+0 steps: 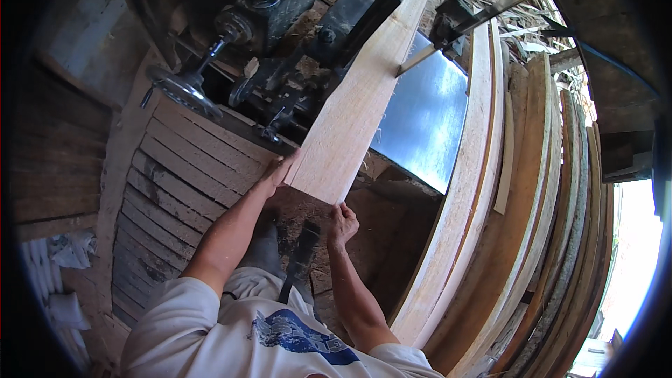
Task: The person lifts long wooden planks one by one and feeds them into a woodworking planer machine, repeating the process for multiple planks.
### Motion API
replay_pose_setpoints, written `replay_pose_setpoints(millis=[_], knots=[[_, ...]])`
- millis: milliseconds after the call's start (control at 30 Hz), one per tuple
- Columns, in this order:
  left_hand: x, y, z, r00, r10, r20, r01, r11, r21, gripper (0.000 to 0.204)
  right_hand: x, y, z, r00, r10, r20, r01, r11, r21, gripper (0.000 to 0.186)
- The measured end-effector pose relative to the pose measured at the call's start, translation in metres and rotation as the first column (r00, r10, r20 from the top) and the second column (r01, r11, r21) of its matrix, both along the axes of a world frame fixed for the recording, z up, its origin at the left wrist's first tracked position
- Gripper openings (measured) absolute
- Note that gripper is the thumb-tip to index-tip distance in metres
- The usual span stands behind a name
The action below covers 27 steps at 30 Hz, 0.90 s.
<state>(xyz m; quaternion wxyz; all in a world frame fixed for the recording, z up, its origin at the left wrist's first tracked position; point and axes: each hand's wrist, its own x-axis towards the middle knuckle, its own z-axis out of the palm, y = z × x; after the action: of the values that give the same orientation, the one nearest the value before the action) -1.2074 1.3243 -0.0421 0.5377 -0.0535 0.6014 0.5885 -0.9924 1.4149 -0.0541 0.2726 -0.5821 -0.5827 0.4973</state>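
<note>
We take the cast-iron machine [301,73], the largest thing in view, as our landmark. Well to its right we record long, rough-edged planks [535,189] stacked side by side. Directly against or just beside the machine's right flank, contact being unclear, lies the sawn board [360,98]. Its long axis runs along that flank, from the near end by the person out past the machine's far side. From the fingers, therefore, nearly the whole board lies ahead and somewhat to the right, with the near end square between the hands. As to appearance, we find it pale tan with a pinkish cast, broad and flat, its face coarse-grained, its near end cut straight across and its right edge slightly fuzzy with fibres. Beyond its right edge, on the side away from the machine, is a shiny metal plate [423,115]. The left hand [275,173] is the nearer to the machine, its fingers lying against the board's left edge; we cannot tell whether they grip underneath. The right hand [341,227], farther from the machine, has its fingers curled, pinching the board's near right corner against the thumb.
</note>
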Motion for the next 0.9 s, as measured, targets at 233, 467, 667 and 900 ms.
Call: replay_pose_setpoints(millis=[233, 467, 667, 900], knots=[[0.073, -0.067, -0.034, 0.984, -0.153, 0.093, 0.174, 0.943, -0.284, 0.054, -0.104, 0.153, 0.007, 0.958, 0.079, -0.277, -0.190, 0.897, -0.400, 0.059], [0.131, -0.133, -0.059, 0.850, -0.526, 0.028, 0.480, 0.750, -0.455, 0.044, 0.001, 0.101, -0.028, 0.889, 0.232, -0.394, -0.453, 0.567, -0.688, 0.060], [0.113, -0.150, -0.066, 0.579, -0.807, 0.120, 0.606, 0.327, -0.725, 0.055, 0.332, -0.151, -0.090, 0.989, 0.077, 0.123, 0.073, 0.468, -0.881, 0.049], [0.161, -0.053, -0.067, 0.390, -0.902, -0.184, 0.521, 0.381, -0.764, 0.054, 0.621, -0.243, -0.022, 0.501, -0.358, 0.788, 0.833, 0.446, -0.327, 0.054]])
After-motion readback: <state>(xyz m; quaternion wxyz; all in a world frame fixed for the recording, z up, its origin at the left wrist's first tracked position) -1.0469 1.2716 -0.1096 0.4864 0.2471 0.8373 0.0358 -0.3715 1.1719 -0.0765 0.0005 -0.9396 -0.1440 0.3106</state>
